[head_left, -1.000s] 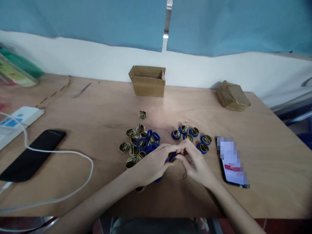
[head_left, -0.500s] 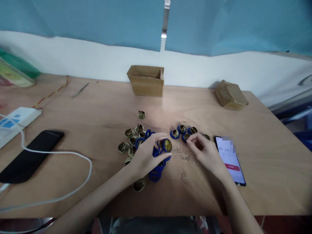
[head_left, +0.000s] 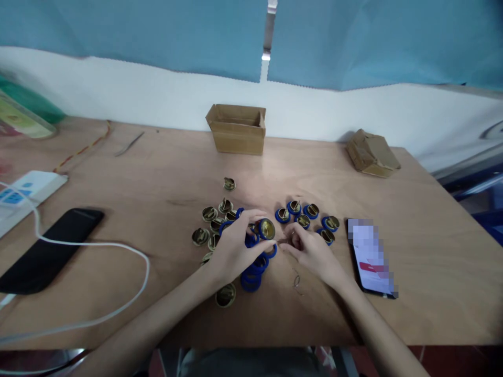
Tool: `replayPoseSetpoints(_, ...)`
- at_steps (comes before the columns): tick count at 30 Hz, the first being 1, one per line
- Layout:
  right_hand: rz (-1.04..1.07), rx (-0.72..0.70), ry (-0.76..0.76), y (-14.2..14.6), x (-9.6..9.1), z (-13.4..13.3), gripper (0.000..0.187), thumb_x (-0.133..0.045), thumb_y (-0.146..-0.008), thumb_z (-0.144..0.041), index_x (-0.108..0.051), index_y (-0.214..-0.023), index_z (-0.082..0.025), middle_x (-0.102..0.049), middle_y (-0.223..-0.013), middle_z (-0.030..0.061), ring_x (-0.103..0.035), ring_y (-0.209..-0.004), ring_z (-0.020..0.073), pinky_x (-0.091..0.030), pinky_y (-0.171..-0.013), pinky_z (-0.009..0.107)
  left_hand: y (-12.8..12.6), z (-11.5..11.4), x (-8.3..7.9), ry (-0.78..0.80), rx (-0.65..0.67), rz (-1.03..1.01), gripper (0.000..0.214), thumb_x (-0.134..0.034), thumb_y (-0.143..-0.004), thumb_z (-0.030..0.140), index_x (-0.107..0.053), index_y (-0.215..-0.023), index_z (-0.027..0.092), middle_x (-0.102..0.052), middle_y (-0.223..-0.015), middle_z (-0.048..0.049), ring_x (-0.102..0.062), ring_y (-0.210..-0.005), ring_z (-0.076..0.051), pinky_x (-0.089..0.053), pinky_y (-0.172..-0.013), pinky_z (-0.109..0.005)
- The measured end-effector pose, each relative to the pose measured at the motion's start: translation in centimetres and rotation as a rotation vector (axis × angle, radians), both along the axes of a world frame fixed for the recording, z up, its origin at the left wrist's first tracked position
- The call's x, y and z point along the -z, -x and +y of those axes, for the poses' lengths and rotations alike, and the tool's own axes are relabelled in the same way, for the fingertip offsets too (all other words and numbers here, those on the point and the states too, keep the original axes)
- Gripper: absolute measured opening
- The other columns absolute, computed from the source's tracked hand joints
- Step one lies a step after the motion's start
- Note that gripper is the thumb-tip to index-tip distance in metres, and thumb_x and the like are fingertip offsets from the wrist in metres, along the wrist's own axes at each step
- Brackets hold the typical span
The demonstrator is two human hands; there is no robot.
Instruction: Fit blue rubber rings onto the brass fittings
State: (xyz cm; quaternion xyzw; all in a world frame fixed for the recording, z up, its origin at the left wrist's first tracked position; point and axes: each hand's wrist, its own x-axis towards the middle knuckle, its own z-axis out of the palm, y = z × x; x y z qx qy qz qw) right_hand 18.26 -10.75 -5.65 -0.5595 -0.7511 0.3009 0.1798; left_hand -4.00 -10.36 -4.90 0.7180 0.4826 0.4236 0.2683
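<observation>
My left hand (head_left: 238,243) is closed on a round gold-coloured piece (head_left: 268,229) with a blue ring around it, held between thumb and fingers. Below and beside that hand lies a pile of blue rings (head_left: 251,281). My right hand (head_left: 310,248) is just to the right, its thumb and fingertips pinched together close to the held piece; whatever is between them is too small to make out. Thin curved wires (head_left: 297,281) lie on the table below the right hand. Beyond it sit several blue-ringed gold pieces (head_left: 311,211).
Several gold pieces without blue rings (head_left: 200,236) lie left of my left hand. An open cardboard box (head_left: 239,139) and a crumpled one (head_left: 373,154) stand at the back. A lit phone (head_left: 371,262) lies right; a black device (head_left: 51,251), white cable (head_left: 118,246) and power strip (head_left: 31,196) lie left.
My right hand has moved left, from the blue-ringed pieces to over the thin wires, beside my left hand. The left hand keeps hold of its piece.
</observation>
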Motion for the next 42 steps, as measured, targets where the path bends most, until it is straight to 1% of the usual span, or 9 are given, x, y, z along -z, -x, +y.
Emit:
replayPoseSetpoints(8, -0.002, -0.024, 0.0, -0.2, 0.2, 0.0, 0.015, -0.067, -0.089, -0.023, -0.052, -0.087, -0.023, -0.053, -0.063, -0.0061, -0.052, -0.055, 0.0139, -0.032, -0.053, 0.025, -0.1, 0.0, -0.1, 0.018, 0.019, -0.002, 0.054, -0.087, -0.073, 0.017, -0.056, -0.116, 0.026, -0.07, -0.113, -0.0024, -0.074, -0.091, -0.019, -0.064, -0.083, -0.033)
replayPoseSetpoints(14, -0.012, -0.051, -0.138, 0.1, 0.3, -0.3, 0.015, -0.066, -0.09, -0.017, -0.052, -0.091, -0.022, -0.06, -0.096, 0.0036, -0.062, -0.077, 0.0186, -0.047, -0.068, 0.03, -0.1, 0.0, 0.1, 0.009, 0.027, 0.005, 0.053, -0.087, -0.073, 0.018, -0.057, -0.117, 0.027, -0.07, -0.115, -0.0022, -0.073, -0.095, -0.019, -0.063, -0.084, -0.031)
replayPoseSetpoints(20, 0.011, -0.171, -0.171, 0.7, 0.7, -0.7, 0.015, -0.051, -0.097, -0.01, -0.057, -0.103, -0.022, -0.061, -0.108, 0.0073, -0.065, -0.086, 0.0202, -0.054, -0.075, 0.034, -0.1, 0.1, -0.1, -0.025, 0.022, -0.007, 0.054, -0.086, -0.073, 0.015, -0.057, -0.117, 0.026, -0.071, -0.113, -0.0015, -0.074, -0.092, -0.017, -0.063, -0.079, -0.027)
replayPoseSetpoints(27, 0.053, -0.182, -0.233, 1.1, 1.0, -0.8, 0.018, -0.049, -0.102, -0.015, -0.064, -0.108, -0.022, -0.068, -0.097, 0.007, -0.068, -0.086, 0.0219, -0.055, -0.074, 0.034, -0.2, 0.1, 0.0, -0.049, 0.035, -0.024, 0.054, -0.086, -0.072, 0.014, -0.057, -0.116, 0.025, -0.071, -0.111, -0.002, -0.074, -0.089, -0.017, -0.063, -0.075, -0.027)
replayPoseSetpoints(30, 0.182, -0.087, -0.242, 1.2, 0.3, -0.7, 0.015, -0.054, -0.101, -0.019, -0.068, -0.1, -0.023, -0.071, -0.096, 0.0063, -0.069, -0.085, 0.0211, -0.055, -0.076, 0.034, -0.1, 0.1, 0.1, -0.067, 0.044, -0.029, 0.055, -0.088, -0.072, 0.015, -0.057, -0.116, 0.025, -0.071, -0.112, -0.0021, -0.073, -0.088, -0.016, -0.062, -0.075, -0.027)
replayPoseSetpoints(34, 0.364, 0.081, -0.201, 0.9, -1.0, -0.6, 0.014, -0.062, -0.098, -0.027, -0.072, -0.087, -0.023, -0.071, -0.086, 0.0044, -0.067, -0.076, 0.0191, -0.054, -0.067, 0.032, 0.1, 0.1, 0.0, -0.081, 0.054, -0.012, 0.057, -0.088, -0.072, 0.015, -0.056, -0.118, 0.025, -0.07, -0.114, -0.0027, -0.071, -0.085, -0.015, -0.061, -0.075, -0.026)
replayPoseSetpoints(38, 0.498, 0.119, -0.189, 0.6, -1.7, -0.3, 0.015, -0.073, -0.09, -0.036, -0.077, -0.081, -0.025, -0.065, -0.086, 0.004, -0.063, -0.079, 0.0188, -0.053, -0.067, 0.032, 0.2, 0.1, -0.2, -0.072, 0.069, -0.005, 0.055, -0.086, -0.075, 0.016, -0.056, -0.12, 0.025, -0.069, -0.113, -0.0034, -0.071, -0.087, -0.016, -0.061, -0.074, -0.025)
replayPoseSetpoints(40, 0.54, 0.101, -0.12, 0.7, -1.9, -0.4, 0.016, -0.075, -0.088, -0.039, -0.079, -0.08, -0.026, -0.064, -0.08, 0.0027, -0.061, -0.072, 0.017, -0.052, -0.063, 0.031, 0.2, 0.0, -0.2, -0.064, 0.088, 0.001, 0.056, -0.085, -0.075, 0.016, -0.055, -0.121, 0.025, -0.069, -0.115, -0.0037, -0.072, -0.092, -0.017, -0.061, -0.076, -0.026)
replayPoseSetpoints(42, 0.615, 0.072, 0.025, 0.9, -2.1, -0.7, 0.018, -0.075, -0.088, -0.041, -0.078, -0.081, -0.025, -0.067, -0.075, 0.0019, -0.06, -0.065, 0.0154, -0.052, -0.059, 0.03, 0.2, -0.1, -0.1, -0.067, 0.11, 0.015, 0.056, -0.083, -0.077, 0.016, -0.055, -0.124, 0.026, -0.068, -0.119, -0.0045, -0.072, -0.096, -0.019, -0.062, -0.08, -0.028)
